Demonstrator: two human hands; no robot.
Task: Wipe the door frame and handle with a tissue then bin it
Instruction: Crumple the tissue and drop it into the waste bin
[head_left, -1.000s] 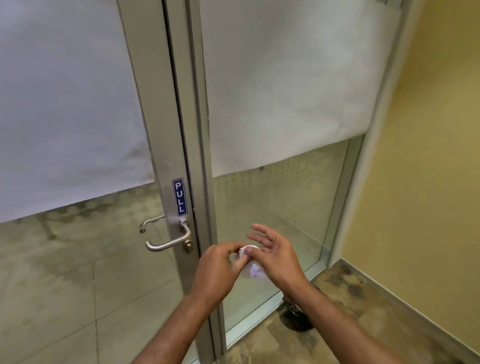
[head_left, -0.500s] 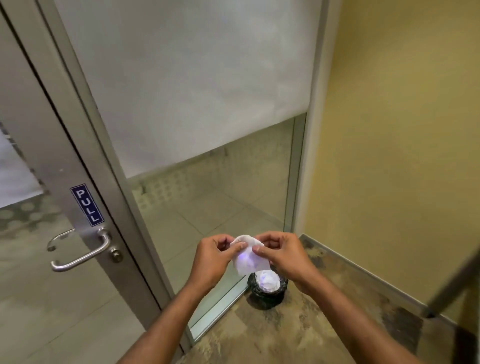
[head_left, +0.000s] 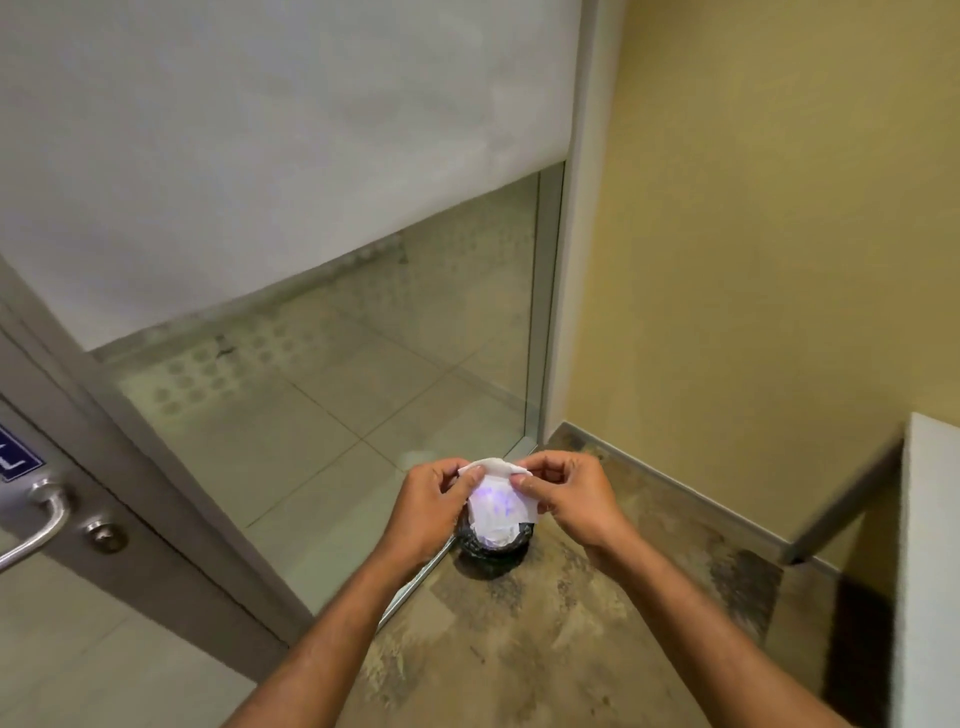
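Observation:
A white tissue (head_left: 497, 501) hangs between both hands, pinched at its top corners. My left hand (head_left: 427, 506) grips its left corner and my right hand (head_left: 570, 498) grips its right corner. Directly below the tissue sits a small round bin (head_left: 491, 544) with a black liner and white paper inside, on the floor by the glass panel. The grey metal door frame (head_left: 156, 499) runs diagonally at the left. The silver door handle (head_left: 39, 525) shows at the far left edge, partly cut off, with a round lock beside it.
A glass panel (head_left: 363, 374) with a white blind above fills the middle. A yellow wall (head_left: 753, 234) stands at the right, meeting the mottled brown floor (head_left: 545, 639). A white ledge (head_left: 930, 545) juts in at the lower right. A blue PULL sign (head_left: 15, 460) is partly visible.
The view has swung right and down, sliding the door handle toward the left edge. The hands have spread the tissue wider and now hold it right above the bin.

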